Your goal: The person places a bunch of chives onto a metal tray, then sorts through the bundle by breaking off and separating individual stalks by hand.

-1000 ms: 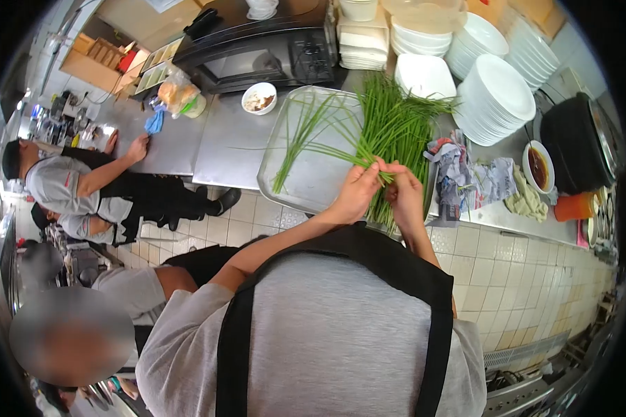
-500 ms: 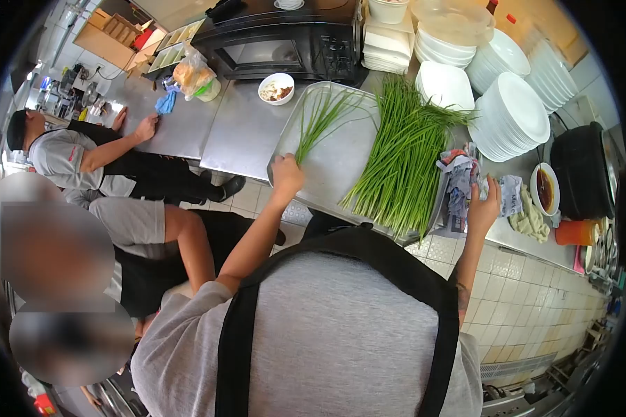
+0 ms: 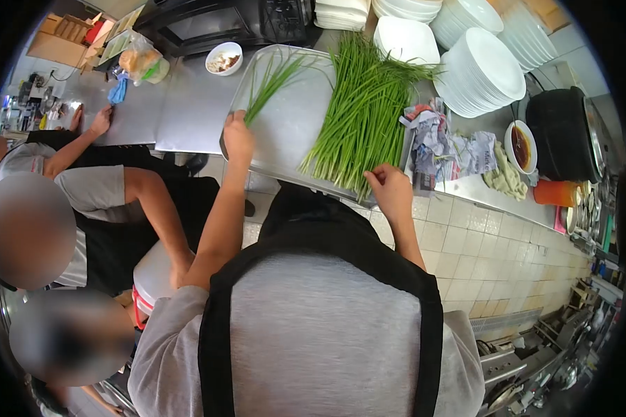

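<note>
A metal tray (image 3: 292, 104) lies on the steel counter, with a large pile of long green stalks (image 3: 368, 104) on its right side. A small bunch of stalks (image 3: 275, 83) lies at its left side. My left hand (image 3: 238, 139) is closed at the tray's left edge, by the lower ends of the small bunch; its fingertips are mostly hidden. My right hand (image 3: 391, 189) is at the lower end of the big pile, thumb and forefinger close together at the stalk ends. Whether it grips a stalk is too small to tell.
Crumpled newspaper (image 3: 442, 142), a cloth (image 3: 504, 174) and a bowl of dark sauce (image 3: 520, 147) stand to the right. Plate stacks (image 3: 480, 73) and a black oven (image 3: 215, 24) are behind. A white bowl (image 3: 224, 58) sits beyond the tray. Several people are at the left.
My hands first parted from a few stalks held together above the tray. The left went to the small bunch; the right swung out over the newspaper, then came back to the big pile. The view shifted.
</note>
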Available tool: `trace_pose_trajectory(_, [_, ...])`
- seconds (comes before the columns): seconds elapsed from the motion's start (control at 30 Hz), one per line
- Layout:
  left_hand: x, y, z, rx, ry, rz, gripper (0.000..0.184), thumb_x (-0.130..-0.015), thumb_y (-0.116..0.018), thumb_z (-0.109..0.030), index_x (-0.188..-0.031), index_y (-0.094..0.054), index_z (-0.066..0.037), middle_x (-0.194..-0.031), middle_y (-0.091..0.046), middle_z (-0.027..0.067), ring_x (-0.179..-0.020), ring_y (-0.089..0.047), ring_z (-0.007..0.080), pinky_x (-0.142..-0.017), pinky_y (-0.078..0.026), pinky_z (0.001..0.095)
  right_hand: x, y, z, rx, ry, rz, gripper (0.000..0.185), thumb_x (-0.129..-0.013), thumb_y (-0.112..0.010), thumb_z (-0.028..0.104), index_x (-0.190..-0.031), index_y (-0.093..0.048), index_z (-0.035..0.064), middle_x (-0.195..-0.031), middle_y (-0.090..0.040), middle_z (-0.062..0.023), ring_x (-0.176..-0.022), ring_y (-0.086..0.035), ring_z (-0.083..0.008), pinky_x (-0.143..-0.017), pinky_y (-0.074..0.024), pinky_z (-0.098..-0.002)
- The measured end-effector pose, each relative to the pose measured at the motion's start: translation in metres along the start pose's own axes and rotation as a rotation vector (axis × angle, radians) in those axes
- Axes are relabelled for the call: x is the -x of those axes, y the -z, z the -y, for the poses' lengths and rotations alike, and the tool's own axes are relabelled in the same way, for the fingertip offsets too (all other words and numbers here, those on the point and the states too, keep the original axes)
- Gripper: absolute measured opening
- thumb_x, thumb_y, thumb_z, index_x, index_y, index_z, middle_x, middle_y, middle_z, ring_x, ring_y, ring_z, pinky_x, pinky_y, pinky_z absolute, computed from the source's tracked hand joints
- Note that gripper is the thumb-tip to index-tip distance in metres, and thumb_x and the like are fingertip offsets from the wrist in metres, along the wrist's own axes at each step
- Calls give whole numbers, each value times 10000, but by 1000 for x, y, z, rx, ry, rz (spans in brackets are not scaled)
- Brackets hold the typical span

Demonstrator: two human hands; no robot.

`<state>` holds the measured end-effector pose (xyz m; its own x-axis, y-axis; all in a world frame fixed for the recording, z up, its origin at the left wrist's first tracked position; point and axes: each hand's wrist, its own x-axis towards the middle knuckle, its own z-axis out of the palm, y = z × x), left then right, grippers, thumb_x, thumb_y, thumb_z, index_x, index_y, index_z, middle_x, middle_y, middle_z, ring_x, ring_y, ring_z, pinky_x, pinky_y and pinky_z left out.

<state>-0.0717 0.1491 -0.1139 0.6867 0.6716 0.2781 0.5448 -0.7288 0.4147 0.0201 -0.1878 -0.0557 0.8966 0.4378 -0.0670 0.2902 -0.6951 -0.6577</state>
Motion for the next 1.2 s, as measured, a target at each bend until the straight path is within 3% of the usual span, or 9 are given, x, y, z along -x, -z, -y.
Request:
trace_pose_trajectory(0.13, [16, 5, -16, 41, -82, -85, 469, -670, -640, 6, -1120, -515, -34, -1106, -501, 209, -1041, -471, 396, -878, -403, 444, -3, -1, 6, -33, 22, -24, 225, -747, -690, 249, -784, -646, 32, -710, -638, -164, -643, -624, -324, -588, -485, -398])
trace_pose_trajectory(0.33, [70, 34, -67, 256, -160, -24, 452, -695, -660, -36, -1121, -508, -34, -1184, -443, 221, -1107, -417, 407, -933, -360, 456, -19, -30, -6, 67, -49, -84, 237, -723, -683, 235, -747, -645, 3, -715, -636, -192, -683, -624, -360, -617, -501, -412])
trace_pose_trajectory(0.47, [95, 53, -84, 353, -179, 99, 384, -714, -650, -37, -1079, -530, -27, -1188, -447, 216, -1109, -426, 398, -934, -364, 440, -22, -16, -16, -280, -102, -78, 235, -730, -658, 209, -693, -645, -23, -623, -627, -153, -615, -641, -257, -600, -503, -338])
trace_pose_trajectory(0.5, [101, 59, -87, 387, -184, 127, 361, -720, -645, -38, -1065, -537, -24, -1179, -457, 213, -1098, -440, 392, -927, -372, 437, -19, -9, -18, -423, -119, -1, 193, -786, -625, 186, -776, -623, -6, -664, -638, -103, -597, -605, -160, -580, -494, -299])
trace_pose_trajectory(0.63, [125, 79, -95, 569, -165, 263, 287, -741, -637, -61, -1016, -566, -15, -1088, -532, 183, -1014, -521, 348, -873, -416, 415, -4, 22, -3, -1105, -417, 113, 106, -908, -511, 155, -941, -486, 58, -783, -600, -50, -622, -528, -90, -577, -500, -288])
trace_pose_trajectory(0.77, [150, 72, -100, 790, 10, 433, 233, -789, -638, -113, -1000, -589, -27, -999, -605, 121, -894, -599, 242, -763, -458, 344, 1, 21, -5, -988, -181, -85, 80, -918, -488, 129, -934, -498, 51, -792, -593, -43, -643, -548, -90, -576, -500, -277])
trace_pose_trajectory(0.97, [157, 41, -144, 1261, 227, 748, 240, -887, -571, -219, -1013, -579, -16, -1027, -609, 90, -867, -591, 154, -751, -462, 289, 23, 27, 14, -1091, -277, 98, 108, -926, -484, 152, -990, -475, 65, -804, -568, -53, -692, -607, -138, -578, -529, -287])
trace_pose_trajectory(1.07, [145, 47, -181, 1700, 638, 974, 272, -900, -556, -239, -1058, -548, -18, -972, -611, 71, -848, -579, 144, -753, -456, 266, 39, 33, 16, -1192, -279, 204, 143, -923, -497, 159, -1014, -471, 52, -814, -563, -69, -704, -623, -174, -577, -543, -299])
trace_pose_trajectory(1.2, [140, 34, -197, 1761, 447, 1002, 204, -906, -508, -142, -1089, -510, -52, -918, -570, 35, -832, -552, 140, -792, -452, 290, 56, 38, 17, -1204, -238, 298, 167, -912, -518, 137, -1054, -494, 53, -829, -571, -43, -712, -600, -142, -607, -524, -285])
